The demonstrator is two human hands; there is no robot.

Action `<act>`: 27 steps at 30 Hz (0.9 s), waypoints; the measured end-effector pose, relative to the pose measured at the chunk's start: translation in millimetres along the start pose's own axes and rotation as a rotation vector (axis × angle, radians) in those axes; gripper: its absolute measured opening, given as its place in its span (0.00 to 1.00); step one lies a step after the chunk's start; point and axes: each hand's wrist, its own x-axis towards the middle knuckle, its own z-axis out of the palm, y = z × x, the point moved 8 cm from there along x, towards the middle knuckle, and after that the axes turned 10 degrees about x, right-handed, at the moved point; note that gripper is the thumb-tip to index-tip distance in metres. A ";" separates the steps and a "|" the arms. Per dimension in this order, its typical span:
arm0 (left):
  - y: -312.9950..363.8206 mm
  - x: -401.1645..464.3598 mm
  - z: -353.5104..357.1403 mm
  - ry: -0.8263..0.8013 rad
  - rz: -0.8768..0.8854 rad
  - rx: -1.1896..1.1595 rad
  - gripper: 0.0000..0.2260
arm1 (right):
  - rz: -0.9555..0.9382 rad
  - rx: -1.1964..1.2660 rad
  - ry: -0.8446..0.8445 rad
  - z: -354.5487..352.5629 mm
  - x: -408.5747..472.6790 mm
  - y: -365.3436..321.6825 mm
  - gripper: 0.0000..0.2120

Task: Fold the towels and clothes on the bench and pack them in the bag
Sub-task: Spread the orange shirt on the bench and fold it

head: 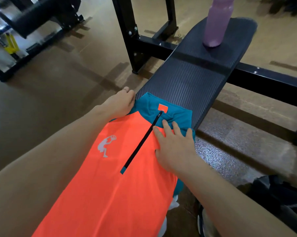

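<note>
Currently: flattening a shirt before the first fold, as I read it.
Shirt: orange-and-teal zip-neck shirt (113, 170) lies front-up along the near end of the tabletop (187, 77), collar toward the far end, hem running out of frame at the bottom.
Left hand (120, 103): its grip pinches the teal shoulder edge at the tabletop's left side.
Right hand (175, 147): grip released, fingers straight and spread, pressing flat just right of the zip (140, 142) below the collar.
Do it well: keep the palm as anchor, pull the left shoulder taut, square the collar, then fold the sides in along the zip line.
Edges: shirt's right teal side overhangs the tabletop edge, so it could slide off; left edge sits right at the rim.
Room: bare tabletop beyond the collar; a purple water bottle (217, 23) stands well apart at the far end.
Bag: dark bag-like thing (279, 194) on the floor to the right, partly cut off; can't confirm.
</note>
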 end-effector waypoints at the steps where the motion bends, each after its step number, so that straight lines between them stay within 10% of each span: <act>1: -0.2 -2.0 0.2 -0.011 0.005 0.001 0.06 | -0.001 0.009 -0.002 -0.6 -0.7 1.3 0.33; 11: 9.8 -11.7 -14.3 0.207 -0.066 0.328 0.07 | 0.061 0.117 0.175 -19.2 -8.7 21.1 0.29; 15: 34.9 -33.5 -16.3 0.309 -0.209 0.109 0.17 | 0.194 0.368 0.245 -31.9 -9.2 62.1 0.35; 18: 100.8 -70.4 -9.9 0.440 0.003 -0.041 0.21 | 0.241 0.617 0.326 -37.7 -6.2 86.6 0.40; 27: 174.5 -117.2 40.1 0.254 0.068 0.087 0.27 | 0.446 1.193 0.328 -6.4 -11.2 120.2 0.38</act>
